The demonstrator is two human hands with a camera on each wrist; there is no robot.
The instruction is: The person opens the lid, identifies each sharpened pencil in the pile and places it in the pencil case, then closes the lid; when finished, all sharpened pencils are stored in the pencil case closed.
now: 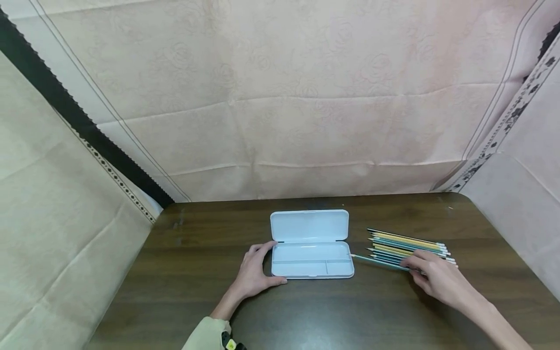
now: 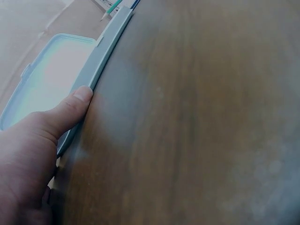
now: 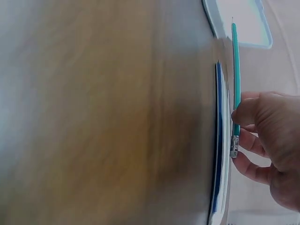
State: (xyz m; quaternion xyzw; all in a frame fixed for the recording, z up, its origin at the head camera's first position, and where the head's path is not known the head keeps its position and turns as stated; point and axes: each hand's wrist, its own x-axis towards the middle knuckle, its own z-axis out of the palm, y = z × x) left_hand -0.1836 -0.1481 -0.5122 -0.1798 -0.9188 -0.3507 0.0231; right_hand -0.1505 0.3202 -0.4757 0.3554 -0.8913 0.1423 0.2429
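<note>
While the left hand (image 1: 253, 275) grips the left end of an open pencil case (image 1: 302, 252), the right hand (image 1: 438, 280) pinches a single teal pencil (image 1: 377, 261). Case pale blue, mid-table, hinge along its middle; lid (image 1: 309, 225) laid back on the far side, tray on the near side. Tray bare inside: one long compartment to the far side, a near strip split by a short divider right of centre.

Left hand: thumb along the near wall, fingers at the far left corner of the tray, by the hinge. Light green sleeve (image 1: 206, 335) at that wrist.

Right hand: thumb and fingers closed on the pencil near its eraser end. Pencil's point aimed left, at the right end of the case; contact there not certain. Right wrist view has this pencil raised above the others.

More pencils (image 1: 395, 243), teal, yellow and dark, lie side by side right of the case, points left, erasers right. Exact count hard to make out.

Table (image 1: 302, 313) brown, wood-grained. Pale patterned cloth (image 1: 306, 92) hangs beyond its far edge; further cloth at left and right, dark trim on the left.
</note>
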